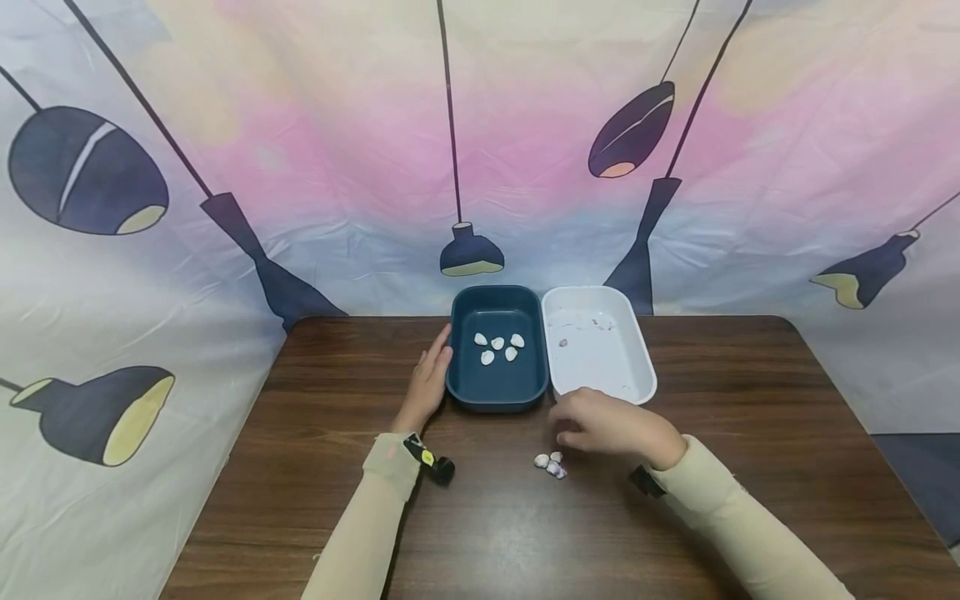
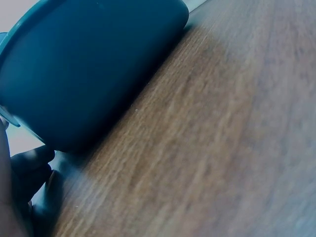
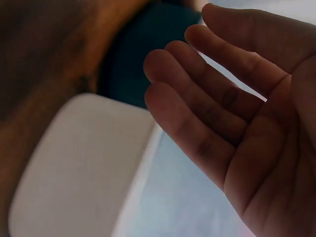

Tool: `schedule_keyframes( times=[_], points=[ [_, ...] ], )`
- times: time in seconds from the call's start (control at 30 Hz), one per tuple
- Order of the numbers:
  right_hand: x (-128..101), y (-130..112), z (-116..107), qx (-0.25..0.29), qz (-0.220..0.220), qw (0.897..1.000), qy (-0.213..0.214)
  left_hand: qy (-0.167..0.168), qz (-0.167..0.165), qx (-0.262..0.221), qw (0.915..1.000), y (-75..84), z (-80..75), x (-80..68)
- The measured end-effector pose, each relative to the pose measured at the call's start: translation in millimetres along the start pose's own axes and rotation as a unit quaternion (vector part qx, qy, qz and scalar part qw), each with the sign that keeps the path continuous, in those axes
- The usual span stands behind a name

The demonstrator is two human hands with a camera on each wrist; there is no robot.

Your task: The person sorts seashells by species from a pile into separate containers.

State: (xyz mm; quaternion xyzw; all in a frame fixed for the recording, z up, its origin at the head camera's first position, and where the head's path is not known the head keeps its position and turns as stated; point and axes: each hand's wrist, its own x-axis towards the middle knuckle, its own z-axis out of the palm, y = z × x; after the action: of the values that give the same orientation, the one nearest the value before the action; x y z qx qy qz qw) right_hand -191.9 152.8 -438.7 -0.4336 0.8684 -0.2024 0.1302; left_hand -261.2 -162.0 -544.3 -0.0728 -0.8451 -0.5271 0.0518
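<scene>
**Figure: Both hands at the two trays, shells beneath my right hand**

My left hand [image 1: 427, 385] lies flat on the worktop [image 1: 315, 392], its fingers [image 1: 441, 348] straight and resting against the outer left wall of the dark blue tray [image 1: 495, 398]. The left wrist view shows that same blue wall just beyond my fingertips [image 2: 30, 163], with wood grain running beside it; the hand grips nothing.

Inside the blue tray, to the right of my left fingers, lie five white shells [image 1: 498, 347] in a loose cluster, close together near the tray's middle.

The white tray [image 1: 637, 367] stands touching the blue tray's right wall, just ahead of my right hand [image 1: 611, 425]. A few small pinkish pieces [image 1: 564, 342] lie on its floor, too small to tell apart.

My right hand hovers palm down over the worktop, just short of the white tray's near rim. The right wrist view shows its fingers [image 3: 197, 128] loosely spread and only slightly bent, the palm bare, holding nothing; the white tray's corner [image 3: 79, 163] and the blue tray behind it appear past the fingertips.

Three small shells [image 1: 551, 465] lie together on the worktop just below and left of my right fingers, apart from them.
</scene>
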Motion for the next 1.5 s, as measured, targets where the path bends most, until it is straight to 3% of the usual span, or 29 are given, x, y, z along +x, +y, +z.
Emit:
schedule_keyframes(
  times=[0.37,0.6,1.5],
  points=[
    [3.6,6.0,31.4,0.023,0.027,0.999,-0.038,-0.003,-0.016,0.001,0.9999,-1.6,-0.1,-1.7],
    [3.8,9.5,36.3,0.039,0.03,0.998,-0.04,-0.002,-0.008,0.001,1.0,-1.6,-0.2,-1.3],
    [4.9,10.0,47.8,-0.004,0.027,1.0,-0.013,-0.003,-0.006,-0.001,1.0,-0.8,-0.1,-0.4]
  ],
)
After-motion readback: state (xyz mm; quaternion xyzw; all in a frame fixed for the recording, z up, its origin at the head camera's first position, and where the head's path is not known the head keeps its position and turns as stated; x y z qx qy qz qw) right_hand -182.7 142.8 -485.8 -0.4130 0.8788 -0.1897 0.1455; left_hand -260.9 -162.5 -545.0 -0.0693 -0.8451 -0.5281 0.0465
